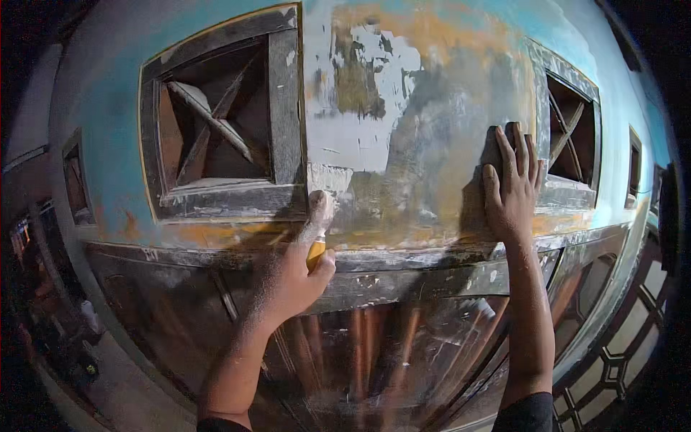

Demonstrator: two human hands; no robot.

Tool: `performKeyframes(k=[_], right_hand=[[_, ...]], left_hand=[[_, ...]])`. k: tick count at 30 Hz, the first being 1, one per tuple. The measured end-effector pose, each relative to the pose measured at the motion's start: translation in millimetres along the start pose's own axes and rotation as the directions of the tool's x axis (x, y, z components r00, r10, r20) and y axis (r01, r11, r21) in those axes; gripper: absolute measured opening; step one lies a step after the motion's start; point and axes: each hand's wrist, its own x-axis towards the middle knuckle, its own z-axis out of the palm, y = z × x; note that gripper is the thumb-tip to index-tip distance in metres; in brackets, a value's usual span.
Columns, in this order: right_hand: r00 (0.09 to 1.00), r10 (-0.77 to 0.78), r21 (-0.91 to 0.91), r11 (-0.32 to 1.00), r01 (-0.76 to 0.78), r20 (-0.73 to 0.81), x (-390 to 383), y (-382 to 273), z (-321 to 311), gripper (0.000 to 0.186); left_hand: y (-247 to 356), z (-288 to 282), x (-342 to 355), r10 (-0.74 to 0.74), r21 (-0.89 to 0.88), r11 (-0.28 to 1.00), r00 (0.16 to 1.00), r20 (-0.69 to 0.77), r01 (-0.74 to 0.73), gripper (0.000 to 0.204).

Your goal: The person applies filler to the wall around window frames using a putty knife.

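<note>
Step in hand, judging by the smears: white filler or paint going onto the blotchy grey, ochre and turquoise plastered wall [450,162], with a yellow-handled tool with a white-coated working end [315,255]. Tool sits in the left hand [288,279], fingers closed around it, index finger stretched up along it, skin dusted white. Can't tell brush from scraper, its working end is caked and partly hidden. It's at the lower edge of a small bright white streaky patch [330,178], just right of the lower corner of the left dark wooden frame with crossed slats [210,121].

Right hand [515,196] holds nothing: palm to the wall, fingers up and a little apart, just left of the right dark wooden frame with crossed slats [566,132]. Looks like bracing.

Next move probably calls for a light, flat stroke joining the small patch to the bare grey area beside it, white kept off the wood.

Edges: left frame tight against the tool side, so little room leftward; long scuffed dark wooden beam [374,284] bounds the wall below, near the left hand. Open room is up and to the right, across the wall between both frames, until the right hand and its shadow
</note>
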Motion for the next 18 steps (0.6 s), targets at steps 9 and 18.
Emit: performKeyframes(k=[9,18], right_hand=[[1.000,-0.019,-0.005,1.000,0.019,-0.009,-12,14,8,0.056],[0.999,0.034,0.002,0.999,-0.034,-0.015,-23,20,6,0.053]], left_hand=[[10,-9,-65,-0.586,0.006,0.784,0.738,0.333,0.620,0.065],[-29,31,-152,-0.546,-0.350,0.777,0.837,0.039,0.523,0.062]])
